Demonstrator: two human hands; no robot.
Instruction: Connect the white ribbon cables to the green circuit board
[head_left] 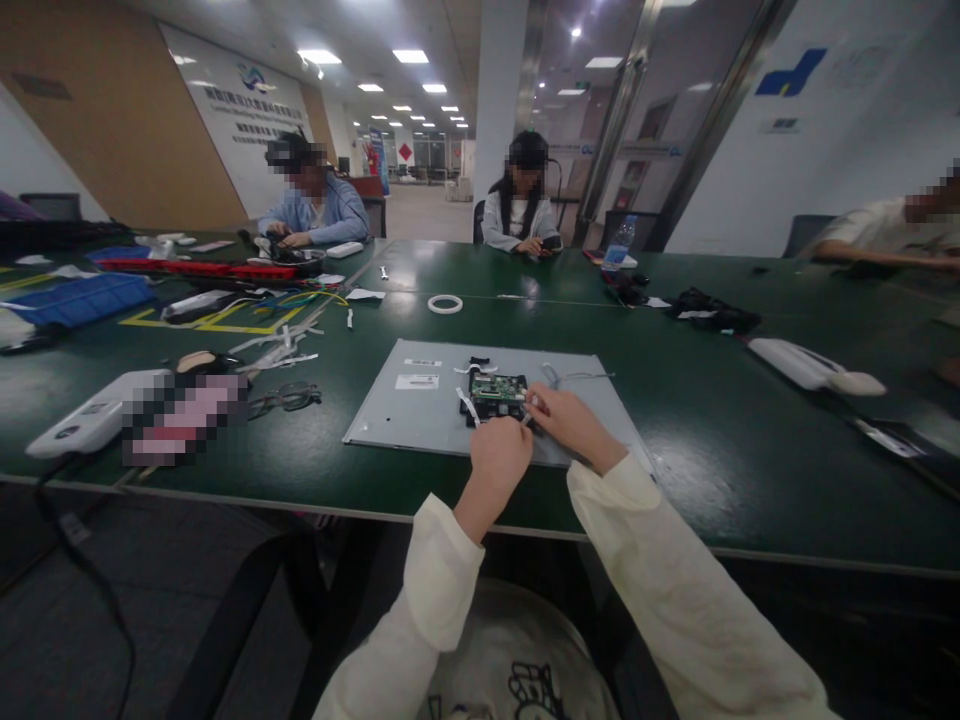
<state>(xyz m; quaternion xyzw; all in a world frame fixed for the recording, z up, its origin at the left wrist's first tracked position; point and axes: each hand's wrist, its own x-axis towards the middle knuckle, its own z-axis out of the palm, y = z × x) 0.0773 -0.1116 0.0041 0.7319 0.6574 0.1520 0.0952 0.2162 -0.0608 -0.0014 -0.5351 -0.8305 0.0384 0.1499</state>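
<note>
- One rectangular, component-studded green circuit board (496, 390) is sitting on a black base (487, 409), mid-panel on smooth grey panel (420, 412).
- Long axis is running left-right, roughly along panel's near edge.
- Left hand (501, 447) is curling nearside of board; grip unclear.
- Right hand (559, 413) is bending fingers at board's right end; can't tell grasp.
</note>
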